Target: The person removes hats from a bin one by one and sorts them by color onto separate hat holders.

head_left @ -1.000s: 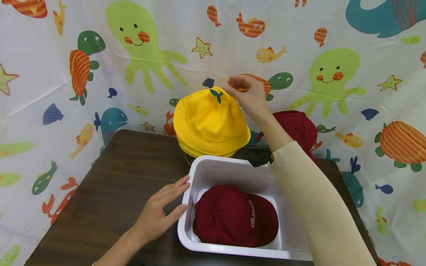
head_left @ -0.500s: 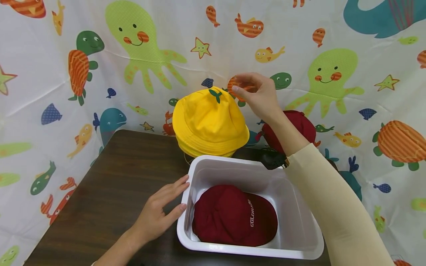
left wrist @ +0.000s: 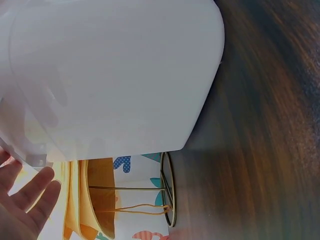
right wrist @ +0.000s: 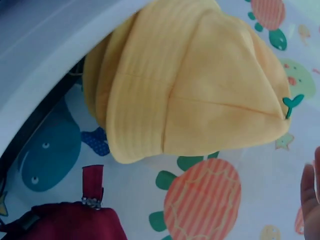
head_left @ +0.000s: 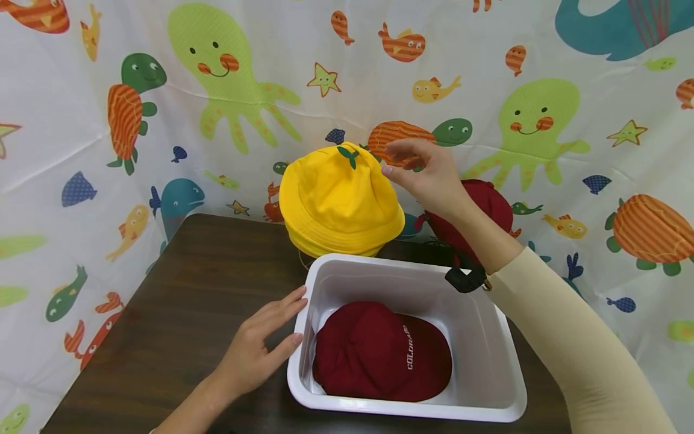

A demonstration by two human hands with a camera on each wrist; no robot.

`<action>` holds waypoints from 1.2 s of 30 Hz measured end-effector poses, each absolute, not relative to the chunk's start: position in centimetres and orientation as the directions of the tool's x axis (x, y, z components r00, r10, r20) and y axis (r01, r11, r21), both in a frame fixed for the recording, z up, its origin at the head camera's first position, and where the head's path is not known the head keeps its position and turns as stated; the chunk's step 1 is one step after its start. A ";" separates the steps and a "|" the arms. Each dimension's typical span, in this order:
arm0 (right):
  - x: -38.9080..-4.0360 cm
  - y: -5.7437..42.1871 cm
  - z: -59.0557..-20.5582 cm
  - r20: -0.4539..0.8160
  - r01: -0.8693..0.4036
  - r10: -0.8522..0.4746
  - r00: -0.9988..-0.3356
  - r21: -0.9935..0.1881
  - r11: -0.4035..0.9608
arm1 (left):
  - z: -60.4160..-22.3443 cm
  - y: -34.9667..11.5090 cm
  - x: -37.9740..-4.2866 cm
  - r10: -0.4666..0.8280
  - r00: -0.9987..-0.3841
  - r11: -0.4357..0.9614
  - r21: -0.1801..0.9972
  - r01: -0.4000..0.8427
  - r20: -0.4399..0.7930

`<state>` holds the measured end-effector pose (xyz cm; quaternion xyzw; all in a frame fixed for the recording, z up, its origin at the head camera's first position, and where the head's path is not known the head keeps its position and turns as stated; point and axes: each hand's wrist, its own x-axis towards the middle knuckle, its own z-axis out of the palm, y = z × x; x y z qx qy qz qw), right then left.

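My left hand rests its fingertips against the left rim of a white plastic bin, fingers fairly straight. Inside the bin lies a dark red baseball cap lettered "COLORADO", brim toward the right. My right hand hovers in the air, fingers loosely bent and nothing between them, just right of a yellow bucket hat. This hat has a green sprout on its crown and sits behind the bin. Under the yellow brims, the left wrist view shows a gold wire stand on the table.
Another dark red cap is behind the bin at the right, partly hidden by my right forearm. The dark wooden table ends at a white curtain printed with sea animals. A black wrist strap overlaps the bin's far rim.
My right hand has moved right, away from the yellow hat's crown, and then slightly down, its forearm swinging right. My left hand and the cap in the bin stay as they were.
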<state>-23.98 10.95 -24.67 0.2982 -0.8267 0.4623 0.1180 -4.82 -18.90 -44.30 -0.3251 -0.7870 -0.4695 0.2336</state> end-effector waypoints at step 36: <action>-19.1 13.7 -28.6 0.352 -0.632 -0.592 -0.725 -0.682 0.369 | -44.6 -19.0 -4.9 0.284 -0.688 0.345 0.598 0.723 0.667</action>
